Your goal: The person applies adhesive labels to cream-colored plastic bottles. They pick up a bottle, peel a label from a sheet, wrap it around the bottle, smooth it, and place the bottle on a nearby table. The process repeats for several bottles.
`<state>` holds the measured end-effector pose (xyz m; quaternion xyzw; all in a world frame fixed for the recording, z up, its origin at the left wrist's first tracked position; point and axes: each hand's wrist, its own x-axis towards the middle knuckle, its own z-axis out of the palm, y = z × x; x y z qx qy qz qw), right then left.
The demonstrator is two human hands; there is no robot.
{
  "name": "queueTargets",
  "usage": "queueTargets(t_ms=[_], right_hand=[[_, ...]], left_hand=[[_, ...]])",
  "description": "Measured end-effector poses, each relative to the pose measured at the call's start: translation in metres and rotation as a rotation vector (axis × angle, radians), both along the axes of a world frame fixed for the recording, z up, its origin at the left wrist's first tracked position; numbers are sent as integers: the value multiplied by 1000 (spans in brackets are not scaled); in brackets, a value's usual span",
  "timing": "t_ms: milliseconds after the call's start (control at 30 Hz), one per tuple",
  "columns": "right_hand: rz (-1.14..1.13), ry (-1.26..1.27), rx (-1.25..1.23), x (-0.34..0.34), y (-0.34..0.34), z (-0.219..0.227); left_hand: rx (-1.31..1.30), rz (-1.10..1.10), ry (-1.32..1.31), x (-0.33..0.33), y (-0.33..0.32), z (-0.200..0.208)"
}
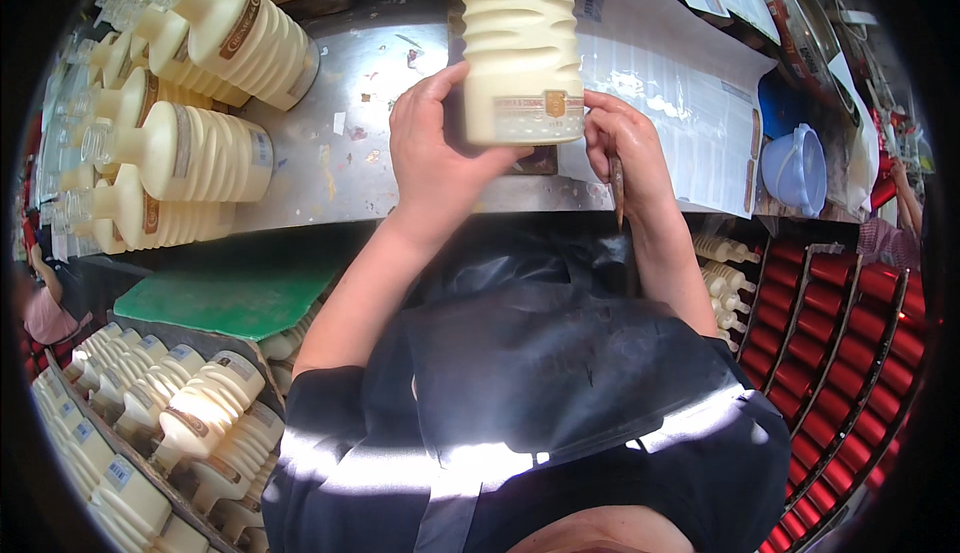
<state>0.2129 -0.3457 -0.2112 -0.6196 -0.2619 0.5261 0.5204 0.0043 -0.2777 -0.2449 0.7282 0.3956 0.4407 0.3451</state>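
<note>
A large cream-coloured ribbed bottle stands in front of me at the top of the view, its upper end cut off by the picture's edge. Gold and brown labels mark its lower side and its upper part. Against its left side my left hand is curved, with the thumb along the bottom edge. My right hand touches the lower right side with its fingertips. Between that hand's curled fingers is a thin brown stick-like tool, pointing down; its upper end is hidden.
Several similar cream bottles lie piled at the left of the metal table. White label sheets and a pale blue bucket are at the right. Boxes of cream bottles, a green board and red items in racks flank me below.
</note>
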Motion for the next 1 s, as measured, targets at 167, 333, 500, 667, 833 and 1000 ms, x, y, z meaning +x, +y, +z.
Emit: queueTargets(t_ms=[167, 333, 500, 667, 833, 1000], right_hand=[[-2, -10, -49, -2, 2, 2], [8, -33, -16, -4, -1, 5], [62, -25, 31, 0, -6, 15], [152, -133, 154, -2, -12, 24], [160, -150, 157, -5, -13, 24], [141, -135, 133, -2, -11, 17]], left_hand=[[133, 51, 75, 1, -2, 6], [92, 43, 83, -3, -3, 4], [-275, -63, -195, -6, -2, -3], [-579, -190, -451, -12, 2, -9], [-554, -194, -469, -11, -1, -12], [-421, -170, -349, -9, -2, -8]])
